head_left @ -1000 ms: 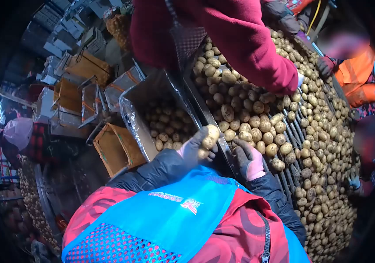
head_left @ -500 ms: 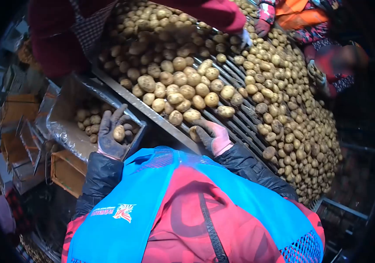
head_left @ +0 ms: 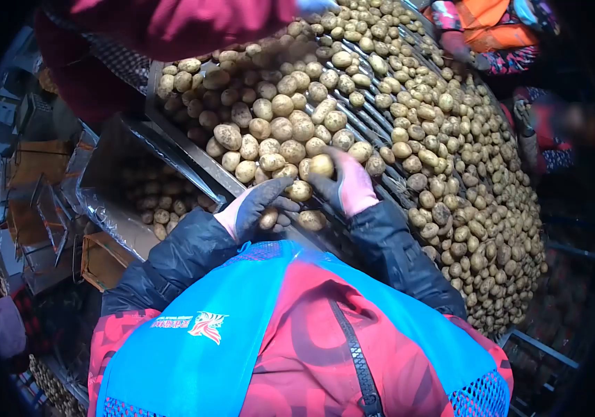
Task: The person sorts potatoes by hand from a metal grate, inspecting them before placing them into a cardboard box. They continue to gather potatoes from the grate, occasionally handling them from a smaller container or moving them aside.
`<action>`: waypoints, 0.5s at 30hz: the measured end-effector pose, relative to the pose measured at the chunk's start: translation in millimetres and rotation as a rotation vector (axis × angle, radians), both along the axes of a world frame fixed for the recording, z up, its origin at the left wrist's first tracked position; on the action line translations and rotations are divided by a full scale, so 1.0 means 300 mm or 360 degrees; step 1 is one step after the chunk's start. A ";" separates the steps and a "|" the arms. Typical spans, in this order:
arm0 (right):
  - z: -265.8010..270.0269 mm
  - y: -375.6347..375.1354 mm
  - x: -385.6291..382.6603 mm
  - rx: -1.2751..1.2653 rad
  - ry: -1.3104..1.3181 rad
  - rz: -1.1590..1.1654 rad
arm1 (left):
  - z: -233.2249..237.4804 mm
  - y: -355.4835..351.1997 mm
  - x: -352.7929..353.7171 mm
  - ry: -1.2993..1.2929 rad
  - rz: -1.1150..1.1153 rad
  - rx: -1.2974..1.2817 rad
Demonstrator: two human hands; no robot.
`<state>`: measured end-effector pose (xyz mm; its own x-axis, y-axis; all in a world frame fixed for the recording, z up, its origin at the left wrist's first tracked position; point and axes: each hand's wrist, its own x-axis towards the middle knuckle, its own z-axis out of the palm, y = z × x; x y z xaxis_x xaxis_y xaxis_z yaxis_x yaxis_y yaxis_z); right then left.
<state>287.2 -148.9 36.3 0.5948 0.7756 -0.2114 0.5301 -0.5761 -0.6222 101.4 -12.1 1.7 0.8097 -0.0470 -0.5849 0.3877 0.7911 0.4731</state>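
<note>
My left hand, in a dark glove with a pink cuff, curls at the lower edge of the slatted metal rack. A small potato sits under its fingers. Another potato lies just beyond its fingertips, between both hands. With thumb and fingers, my right hand grips a pale potato at the front of the pile. One more potato rests below the two hands near the rack's edge.
A plastic-lined box holding potatoes stands left, below the rack's metal rim. A large potato heap spreads right. Across the rack, a co-worker's maroon sleeve reaches over; other people stand at the upper right. Cardboard boxes sit lower left.
My left hand has moved right, from over the lined box to the rack's edge. My right hand has moved up onto the pile and taken a potato. The co-worker's sleeve has shifted left.
</note>
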 end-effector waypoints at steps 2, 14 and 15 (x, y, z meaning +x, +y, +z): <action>-0.005 0.010 -0.034 0.0315 0.0160 0.0415 | -0.003 -0.014 -0.015 0.0014 0.0051 0.0041; -0.037 0.219 -0.018 -0.0750 -0.0654 0.0837 | -0.025 0.194 -0.309 -0.0548 0.1426 -0.0669; -0.059 0.192 0.002 -0.0779 -0.0673 0.0816 | -0.054 0.219 -0.348 -0.0577 0.1473 -0.0689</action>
<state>287.9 -91.2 18.5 0.2971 0.8508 -0.4334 0.9341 -0.3530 -0.0526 -2.9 53.7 -14.5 0.7584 0.5263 -0.3846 -0.5523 0.8322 0.0497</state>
